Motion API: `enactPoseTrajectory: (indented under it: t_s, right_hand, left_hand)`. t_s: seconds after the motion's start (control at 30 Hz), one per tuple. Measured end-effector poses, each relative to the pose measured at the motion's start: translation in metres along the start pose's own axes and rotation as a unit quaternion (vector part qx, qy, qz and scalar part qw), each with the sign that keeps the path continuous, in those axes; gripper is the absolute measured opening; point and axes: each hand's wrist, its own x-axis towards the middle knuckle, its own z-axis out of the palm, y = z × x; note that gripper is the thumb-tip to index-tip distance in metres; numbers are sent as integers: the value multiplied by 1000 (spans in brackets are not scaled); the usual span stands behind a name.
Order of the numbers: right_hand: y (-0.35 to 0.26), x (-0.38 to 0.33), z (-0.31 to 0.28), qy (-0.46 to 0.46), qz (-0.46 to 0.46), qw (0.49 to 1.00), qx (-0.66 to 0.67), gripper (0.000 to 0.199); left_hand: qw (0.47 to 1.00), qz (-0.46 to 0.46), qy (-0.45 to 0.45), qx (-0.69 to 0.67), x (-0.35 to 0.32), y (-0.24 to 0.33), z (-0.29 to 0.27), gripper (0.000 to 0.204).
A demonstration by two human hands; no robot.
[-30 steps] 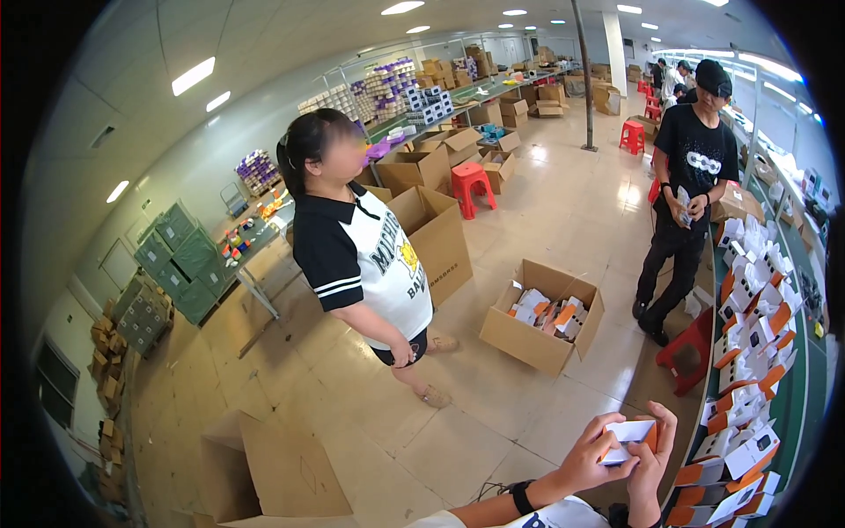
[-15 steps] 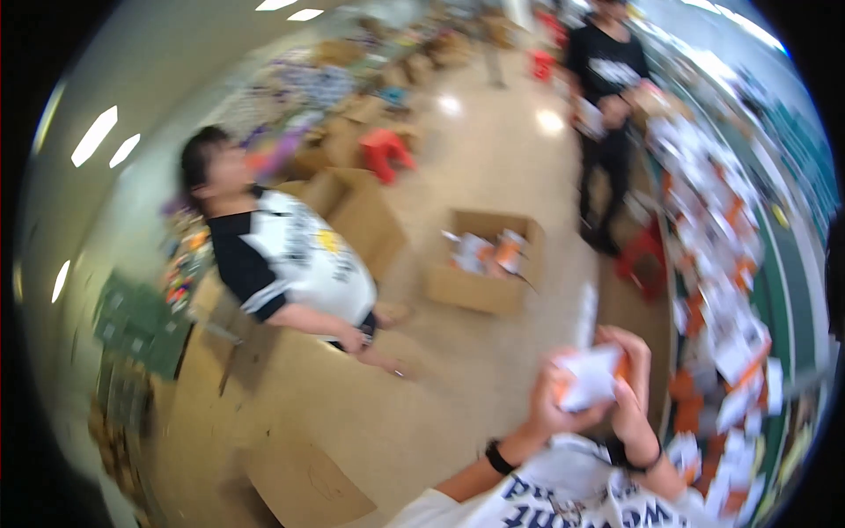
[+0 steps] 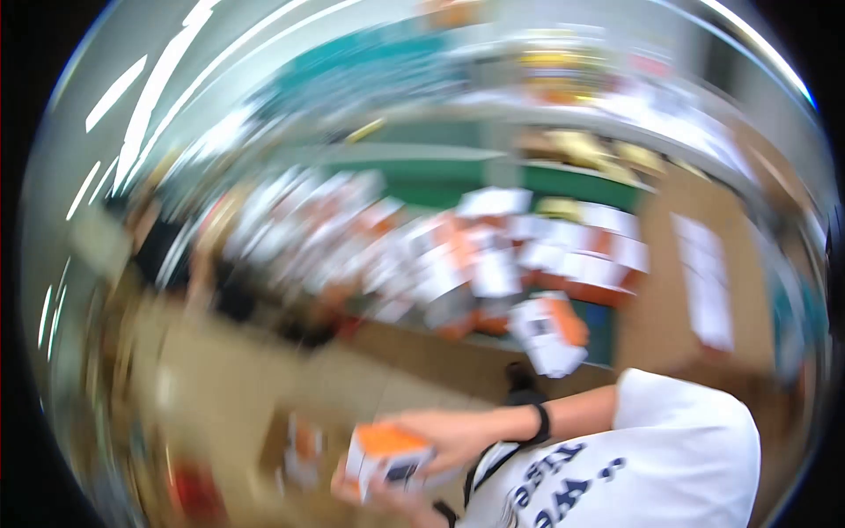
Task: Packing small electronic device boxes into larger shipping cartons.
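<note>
- The frame is heavily motion-blurred.
- Both hands hold a small white-and-orange box (image 3: 387, 458) at the lower centre, close to the chest.
- Right hand (image 3: 453, 436), a black wristband behind it, wraps the box's top.
- Left hand (image 3: 374, 495) cups it from below.
- Beyond, similar white-and-orange boxes (image 3: 493, 255) crowd a green table (image 3: 563, 180).

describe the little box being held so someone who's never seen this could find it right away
Start at the white printed shirt at the lower right edge and follow the forearm with the dark wristband leftward. There both hands hold a small white box with an orange top. Unlike the blurred white and orange boxes spread on the green table above, it is off the table, gripped in hands.
</note>
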Motion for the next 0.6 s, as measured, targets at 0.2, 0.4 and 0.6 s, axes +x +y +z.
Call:
enactPoseTrajectory:
  t_s: [0.2, 0.4, 0.6]
  right_hand:
    - [-88, -166, -66, 337, 170, 920, -106, 50]
    - [-197, -379, 48, 881, -18, 458, -113, 63]
    - [-332, -620, 214, 973, -91, 101, -187, 46]
  left_hand:
    - [861, -399, -252, -191, -43, -103, 49, 55]
    - [665, -240, -685, 175, -110, -117, 71, 29]
    - [591, -298, -731, 164, -176, -99, 69, 26]
